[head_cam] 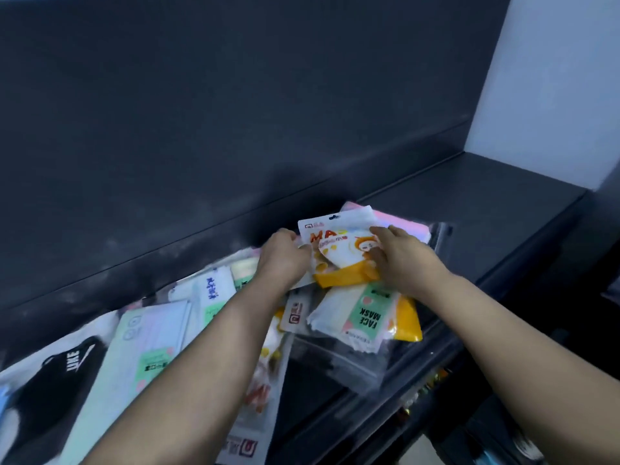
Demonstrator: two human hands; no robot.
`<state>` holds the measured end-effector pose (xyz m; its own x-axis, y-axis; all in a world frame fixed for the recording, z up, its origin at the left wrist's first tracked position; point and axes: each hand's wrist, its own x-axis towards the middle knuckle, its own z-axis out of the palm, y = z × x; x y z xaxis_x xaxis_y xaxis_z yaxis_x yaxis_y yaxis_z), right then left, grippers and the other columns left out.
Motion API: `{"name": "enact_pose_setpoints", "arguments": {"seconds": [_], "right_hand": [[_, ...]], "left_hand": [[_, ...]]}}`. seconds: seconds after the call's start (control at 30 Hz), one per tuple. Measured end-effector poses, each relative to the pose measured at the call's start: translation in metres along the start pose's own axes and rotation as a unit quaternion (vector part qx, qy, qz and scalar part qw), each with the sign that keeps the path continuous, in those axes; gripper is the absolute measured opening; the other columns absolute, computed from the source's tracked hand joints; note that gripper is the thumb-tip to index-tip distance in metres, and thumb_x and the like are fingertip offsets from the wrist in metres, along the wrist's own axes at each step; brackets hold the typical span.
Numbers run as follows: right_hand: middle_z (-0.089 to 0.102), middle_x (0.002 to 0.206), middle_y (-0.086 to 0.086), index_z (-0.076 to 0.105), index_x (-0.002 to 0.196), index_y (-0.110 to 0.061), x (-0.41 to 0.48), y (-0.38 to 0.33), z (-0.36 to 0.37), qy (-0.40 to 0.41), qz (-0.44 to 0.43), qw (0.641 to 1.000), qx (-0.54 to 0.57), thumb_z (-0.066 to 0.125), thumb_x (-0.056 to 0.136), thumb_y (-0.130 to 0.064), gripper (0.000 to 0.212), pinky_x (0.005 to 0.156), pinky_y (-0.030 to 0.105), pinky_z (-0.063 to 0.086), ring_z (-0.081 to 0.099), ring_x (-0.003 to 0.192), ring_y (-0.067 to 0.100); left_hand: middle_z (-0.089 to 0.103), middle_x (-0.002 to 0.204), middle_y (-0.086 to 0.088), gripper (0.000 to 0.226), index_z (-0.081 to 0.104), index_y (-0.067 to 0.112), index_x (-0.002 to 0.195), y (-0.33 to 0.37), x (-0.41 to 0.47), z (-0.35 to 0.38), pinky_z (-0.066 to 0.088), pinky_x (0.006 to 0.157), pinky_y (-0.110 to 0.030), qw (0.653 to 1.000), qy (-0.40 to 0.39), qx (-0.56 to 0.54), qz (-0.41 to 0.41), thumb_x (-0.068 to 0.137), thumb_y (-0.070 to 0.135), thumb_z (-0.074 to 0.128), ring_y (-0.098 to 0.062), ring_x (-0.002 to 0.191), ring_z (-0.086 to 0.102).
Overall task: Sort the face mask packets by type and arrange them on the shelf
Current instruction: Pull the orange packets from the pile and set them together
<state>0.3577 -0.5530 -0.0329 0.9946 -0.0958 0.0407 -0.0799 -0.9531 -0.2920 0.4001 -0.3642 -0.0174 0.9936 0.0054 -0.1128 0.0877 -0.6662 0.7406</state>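
Jumbled packets (147, 344) sprawl at seven o'clock, unsorted. The left hand (283, 260) curls onto the orange packet (339, 250) at its nine o'clock edge and the right hand (402, 263) pinches the three o'clock side. Both arms are stretched forward, likely squaring it atop a pink packet (411, 226). Bare shelf (486, 196) lies at two o'clock.

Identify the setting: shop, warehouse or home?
Likely a shop display: a dark shelf piled with mask packets, including the orange cartoon mask packet and a green FACE MASK packet.
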Motion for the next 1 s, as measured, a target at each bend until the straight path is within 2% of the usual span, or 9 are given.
{"name": "enact_pose_setpoints", "arguments": {"seconds": [0.13, 0.23, 0.33, 0.43, 0.57, 0.7, 0.8, 0.93, 1.0], "right_hand": [[0.051, 0.139, 0.011, 0.034, 0.145, -0.017, 0.024, 0.019, 0.005, -0.022, -0.056, 0.998, 0.034, 0.038, 0.098, -0.027, 0.047, 0.100, 0.040, 0.042, 0.048, 0.126, 0.029], [0.051, 0.140, 0.010, 0.038, 0.143, -0.018, 0.028, 0.024, 0.006, -0.014, -0.081, 0.994, 0.071, 0.041, 0.097, -0.021, 0.046, 0.100, 0.036, 0.042, 0.049, 0.126, 0.027], [0.052, 0.139, 0.008, 0.043, 0.141, -0.019, 0.025, 0.024, 0.006, -0.003, -0.114, 0.988, 0.108, 0.043, 0.096, -0.019, 0.045, 0.100, 0.034, 0.042, 0.048, 0.127, 0.026], [0.054, 0.138, 0.003, 0.047, 0.138, -0.021, 0.023, 0.025, 0.004, 0.012, -0.149, 0.977, 0.151, 0.043, 0.098, -0.022, 0.041, 0.099, 0.032, 0.042, 0.049, 0.126, 0.024], [0.058, 0.131, 0.006, 0.050, 0.134, -0.021, 0.005, 0.029, -0.006, 0.059, -0.126, 0.982, 0.129, 0.047, 0.088, -0.010, 0.047, 0.094, 0.039, 0.047, 0.054, 0.118, 0.028], [0.066, 0.119, -0.004, 0.065, 0.114, -0.033, -0.024, 0.022, -0.006, 0.011, -0.142, 0.989, -0.028, 0.050, 0.086, -0.017, 0.036, 0.088, 0.037, 0.048, 0.060, 0.107, 0.021], [0.058, 0.132, -0.005, 0.056, 0.129, -0.033, -0.036, 0.000, 0.007, -0.055, -0.221, 0.971, -0.068, 0.048, 0.089, -0.023, 0.042, 0.093, 0.036, 0.045, 0.055, 0.118, 0.022], [0.044, 0.145, 0.002, 0.045, 0.138, -0.027, -0.048, -0.036, 0.033, -0.193, -0.269, 0.937, 0.108, 0.045, 0.095, -0.018, 0.044, 0.102, 0.044, 0.041, 0.045, 0.128, 0.030], [0.047, 0.143, 0.004, 0.051, 0.132, -0.027, -0.054, -0.041, 0.036, -0.176, -0.252, 0.927, 0.215, 0.049, 0.089, -0.010, 0.047, 0.099, 0.048, 0.045, 0.047, 0.127, 0.031]], "left_hand": [[0.070, 0.084, -0.005, 0.020, 0.066, 0.010, 0.087, 0.011, 0.012, 0.018, 0.057, 0.075, -0.036, 0.994, 0.026, -0.084, -0.058, 0.078, 0.028, 0.068, -0.027, 0.084, 0.068], [0.068, 0.075, -0.006, 0.018, 0.069, 0.009, 0.086, 0.014, 0.010, 0.027, 0.052, 0.057, -0.028, 0.980, 0.040, -0.161, -0.109, 0.077, 0.025, 0.073, -0.024, 0.061, 0.063], [0.072, 0.087, -0.021, 0.028, 0.067, -0.004, 0.096, 0.025, 0.001, 0.024, 0.055, 0.057, -0.035, 0.948, 0.067, -0.276, -0.140, 0.078, 0.015, 0.077, -0.028, 0.064, 0.069], [0.067, 0.080, -0.020, 0.018, 0.064, -0.006, 0.093, 0.037, -0.011, 0.013, 0.043, 0.037, -0.016, 0.924, 0.103, -0.345, -0.131, 0.081, 0.003, 0.073, -0.012, 0.036, 0.058], [0.070, 0.071, -0.013, 0.023, 0.060, 0.013, 0.064, 0.028, -0.019, -0.007, 0.050, 0.050, -0.028, 0.918, 0.178, -0.342, -0.094, 0.083, 0.015, 0.073, -0.025, 0.056, 0.063], [0.072, 0.081, -0.004, 0.016, 0.060, 0.019, 0.073, 0.014, -0.029, -0.033, 0.057, 0.064, -0.044, 0.912, 0.279, -0.295, -0.058, 0.082, 0.032, 0.061, -0.029, 0.074, 0.069], [0.073, 0.090, -0.003, 0.013, 0.060, 0.022, 0.079, 0.007, -0.045, -0.042, 0.059, 0.071, -0.051, 0.913, 0.283, -0.291, -0.036, 0.082, 0.034, 0.057, -0.028, 0.083, 0.071], [0.072, 0.090, -0.007, 0.015, 0.059, 0.022, 0.081, -0.005, -0.064, -0.045, 0.058, 0.067, -0.050, 0.919, 0.276, -0.282, -0.019, 0.080, 0.036, 0.056, -0.032, 0.082, 0.070], [0.070, 0.088, -0.006, 0.011, 0.057, 0.024, 0.078, -0.011, -0.070, -0.049, 0.056, 0.068, -0.052, 0.913, 0.292, -0.285, -0.013, 0.082, 0.034, 0.056, -0.034, 0.084, 0.069]]}}
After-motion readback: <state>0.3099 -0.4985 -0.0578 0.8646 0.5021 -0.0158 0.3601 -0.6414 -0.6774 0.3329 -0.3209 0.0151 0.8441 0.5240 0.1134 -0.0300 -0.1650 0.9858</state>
